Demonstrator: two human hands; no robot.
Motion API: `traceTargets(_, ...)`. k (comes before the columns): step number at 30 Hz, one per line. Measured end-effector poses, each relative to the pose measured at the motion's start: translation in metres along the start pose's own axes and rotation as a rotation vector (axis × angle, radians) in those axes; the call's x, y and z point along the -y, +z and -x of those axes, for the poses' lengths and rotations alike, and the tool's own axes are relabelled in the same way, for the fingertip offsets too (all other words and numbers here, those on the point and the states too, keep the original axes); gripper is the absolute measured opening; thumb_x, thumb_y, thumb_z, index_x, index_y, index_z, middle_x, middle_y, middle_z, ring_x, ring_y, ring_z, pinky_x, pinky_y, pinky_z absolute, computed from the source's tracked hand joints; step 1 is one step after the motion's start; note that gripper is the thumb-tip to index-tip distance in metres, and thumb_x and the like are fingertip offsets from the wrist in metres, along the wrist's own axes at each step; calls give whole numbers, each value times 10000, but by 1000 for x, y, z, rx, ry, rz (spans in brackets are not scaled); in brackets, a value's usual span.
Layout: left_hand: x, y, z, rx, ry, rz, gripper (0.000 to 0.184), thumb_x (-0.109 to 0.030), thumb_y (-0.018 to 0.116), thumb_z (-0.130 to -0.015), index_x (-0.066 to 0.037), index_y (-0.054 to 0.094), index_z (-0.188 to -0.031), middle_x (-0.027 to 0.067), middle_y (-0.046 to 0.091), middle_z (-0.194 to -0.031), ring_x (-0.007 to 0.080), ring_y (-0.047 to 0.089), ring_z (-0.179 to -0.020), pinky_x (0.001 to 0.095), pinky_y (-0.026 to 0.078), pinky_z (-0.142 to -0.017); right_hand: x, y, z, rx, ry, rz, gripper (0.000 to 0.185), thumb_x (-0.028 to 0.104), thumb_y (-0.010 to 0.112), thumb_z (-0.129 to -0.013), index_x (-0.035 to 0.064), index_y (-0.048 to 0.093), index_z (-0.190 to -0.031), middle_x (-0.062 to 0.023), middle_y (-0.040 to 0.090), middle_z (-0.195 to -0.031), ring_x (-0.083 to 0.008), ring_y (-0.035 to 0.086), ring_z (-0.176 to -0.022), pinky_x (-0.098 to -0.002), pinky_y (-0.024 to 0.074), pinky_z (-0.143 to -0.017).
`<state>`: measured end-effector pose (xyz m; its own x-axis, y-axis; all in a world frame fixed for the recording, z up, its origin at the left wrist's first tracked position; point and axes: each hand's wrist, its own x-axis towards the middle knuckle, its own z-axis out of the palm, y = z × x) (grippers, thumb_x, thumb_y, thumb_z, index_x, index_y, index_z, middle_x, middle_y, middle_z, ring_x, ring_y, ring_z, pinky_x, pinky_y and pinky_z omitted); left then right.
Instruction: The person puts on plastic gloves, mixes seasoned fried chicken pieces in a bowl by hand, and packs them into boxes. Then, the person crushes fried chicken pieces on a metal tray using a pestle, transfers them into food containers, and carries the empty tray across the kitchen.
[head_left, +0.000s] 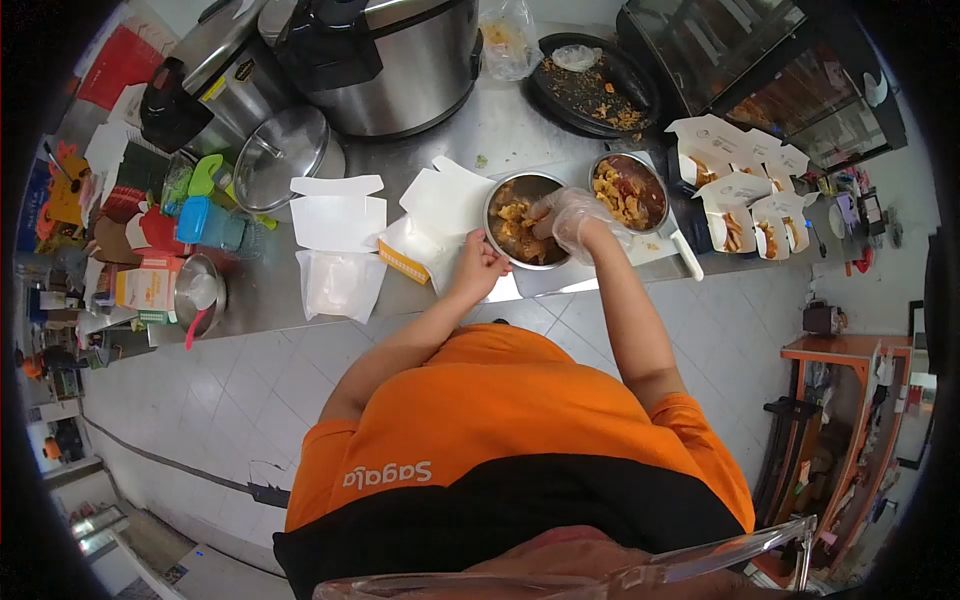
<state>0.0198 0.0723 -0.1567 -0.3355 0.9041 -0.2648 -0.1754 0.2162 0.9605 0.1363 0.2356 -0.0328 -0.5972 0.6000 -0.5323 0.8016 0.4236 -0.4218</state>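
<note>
Bowl (489,207): steel, on the counter (250,305) before the person, fried-looking pieces in brown sauce inside, seen from the head view

Left hand (481,268): bare, bent fingers holding the bowl's near left rim

Right hand (574,222): in a clear glove, fingers down among the pieces; whether they pinch one, I cannot tell

Second bowl (664,205): just right of the gloved hand, also with food

Open box (446,200): white, near the left hand

Knife (686,254): pale handle, by the second bowl

Filled boxes (727,190): farther right
</note>
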Motion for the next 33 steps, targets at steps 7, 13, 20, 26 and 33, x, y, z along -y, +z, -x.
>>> traceTargets(7, 2, 0, -4, -11, 7, -2, 607, 64, 556, -848, 50, 171, -1317, 136, 509, -893, 199, 631, -756, 290, 549, -656, 10, 58, -35, -145, -78, 264, 737, 211, 767, -611, 158, 472, -1284, -196, 501, -1271, -342, 520, -1166, -393, 441, -959)
traceTargets(13, 3, 1, -6, -13, 3, 17, 591, 49, 565, -851, 34, 189, -1307, 134, 519, -907, 196, 626, -771, 290, 544, -671, 12, 48, -35, -262, 22, 263, 476, 166, 677, -720, 141, 581, -1185, -171, 539, -1218, -342, 559, -1103, -400, 471, -915)
traceTargets(20, 3, 0, -6, -6, 6, 13, 630, 57, 566, -848, 41, 157, -1326, 135, 499, -903, 201, 633, -746, 297, 551, -643, -7, 24, -20, -142, -151, -406, 499, 268, 710, -724, 109, 605, -1186, -148, 643, -1082, -273, 634, -946, -352, 504, -828)
traceTargets(26, 8, -2, -8, 16, 17, 7, 636, 54, 563, -852, 46, 144, -1331, 138, 499, -906, 204, 632, -756, 296, 552, -650, 24, 35, -17, -187, 57, 24, 587, 203, 694, -740, 165, 483, -1286, -160, 557, -1232, -323, 548, -1122, -392, 457, -939)
traceTargets(33, 8, 0, -8, 9, 1, 39, 621, 59, 538, -865, 45, 137, -1339, 140, 498, -907, 201, 625, -760, 297, 551, -665, 18, 56, -36, -237, 77, 175, 561, 152, 668, -723, 169, 471, -1247, -150, 510, -1231, -339, 500, -1174, -428, 439, -955)
